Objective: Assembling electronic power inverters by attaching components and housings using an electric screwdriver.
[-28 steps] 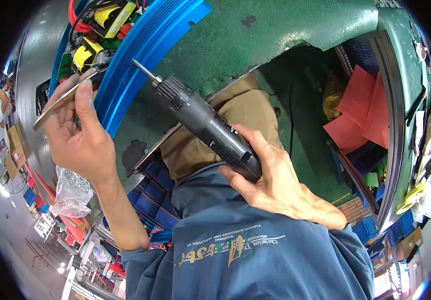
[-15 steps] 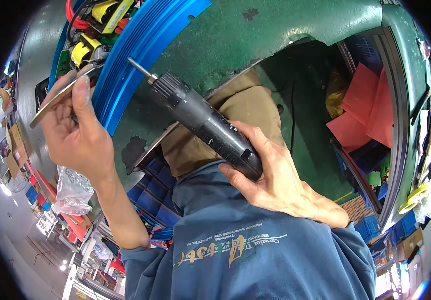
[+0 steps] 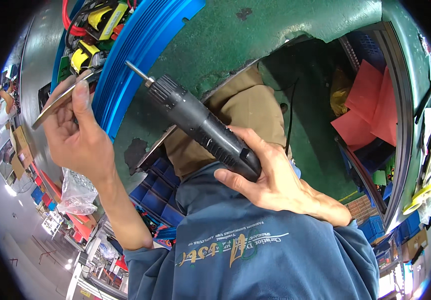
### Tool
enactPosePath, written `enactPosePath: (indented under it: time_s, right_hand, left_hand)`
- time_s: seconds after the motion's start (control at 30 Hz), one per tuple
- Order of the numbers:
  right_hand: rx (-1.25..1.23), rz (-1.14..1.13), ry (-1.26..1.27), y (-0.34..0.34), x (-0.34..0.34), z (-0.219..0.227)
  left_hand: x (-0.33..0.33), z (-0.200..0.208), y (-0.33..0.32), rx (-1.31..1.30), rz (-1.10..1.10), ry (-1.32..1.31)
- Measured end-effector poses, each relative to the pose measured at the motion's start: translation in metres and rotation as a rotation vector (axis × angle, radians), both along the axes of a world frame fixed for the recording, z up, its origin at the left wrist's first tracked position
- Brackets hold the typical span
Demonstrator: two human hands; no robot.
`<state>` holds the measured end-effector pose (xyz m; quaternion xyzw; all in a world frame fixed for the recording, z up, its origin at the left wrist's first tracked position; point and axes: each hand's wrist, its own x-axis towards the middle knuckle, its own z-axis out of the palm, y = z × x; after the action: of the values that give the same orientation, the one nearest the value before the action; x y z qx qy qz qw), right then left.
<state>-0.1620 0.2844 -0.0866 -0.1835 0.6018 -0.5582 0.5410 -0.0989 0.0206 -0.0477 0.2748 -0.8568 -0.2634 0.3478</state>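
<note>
My right hand (image 3: 278,185) is wrapped round the rear of a black electric screwdriver (image 3: 203,127). Its metal bit points up and left, overlapping the blue ribbed metal housing (image 3: 150,32) in view; whether it touches cannot be told. My left hand (image 3: 83,142) pinches a flat, thin metal plate (image 3: 55,106) between thumb and fingers beside the housing's near left end. Inside the housing sit yellow-wrapped transformers (image 3: 84,56), red and black wires and a green circuit board, partly cut off at the top. The plate's far end reaches toward these parts.
A worn green worktable (image 3: 215,37) with a broken front edge carries the housing. Blue parts bins (image 3: 158,187) stand below it at left, next to a clear plastic bag (image 3: 77,195). Red sheets (image 3: 363,112) lie in a framed shelf at right.
Both hands keep their holds almost unmoved. The view has shifted slightly, and the screwdriver's bit appears a little further left.
</note>
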Motion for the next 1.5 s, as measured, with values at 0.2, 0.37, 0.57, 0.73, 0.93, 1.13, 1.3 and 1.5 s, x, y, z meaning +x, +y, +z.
enactPosePath:
  time_s: [0.2,0.37,0.57,0.73,0.93,1.13,1.3,1.5]
  right_hand:
    - [-0.372,0.052,-1.226,-0.001,-0.004,-0.034]
    - [-0.171,0.09,-1.167,0.019,0.003,-0.018]
    - [0.14,0.111,-0.158,0.023,-0.005,0.019]
    - [0.18,0.078,-0.508,0.02,-0.014,0.031]
    - [0.024,-0.056,-1.194,0.02,-0.012,0.032]
    - [0.118,-0.041,-1.011,0.016,-0.016,0.034]
    - [0.081,-0.06,-1.081,0.023,-0.012,0.028]
    - [0.237,0.005,-0.708,0.014,-0.011,0.035]
  left_hand:
    - [-0.003,0.011,-0.002,0.08,0.023,-0.019]
    - [0.023,0.006,0.009,0.103,-0.047,-0.05]
    - [0.017,0.015,0.008,0.04,-0.202,-0.044]
    - [0.021,0.014,-0.002,-0.005,-0.234,-0.029]
    - [0.017,0.01,0.0,-0.032,-0.197,-0.007]
    - [0.021,0.008,0.002,-0.032,-0.203,0.025]
    - [0.021,0.006,0.0,-0.027,-0.234,0.029]
    - [0.018,0.006,-0.001,-0.075,-0.269,0.015]
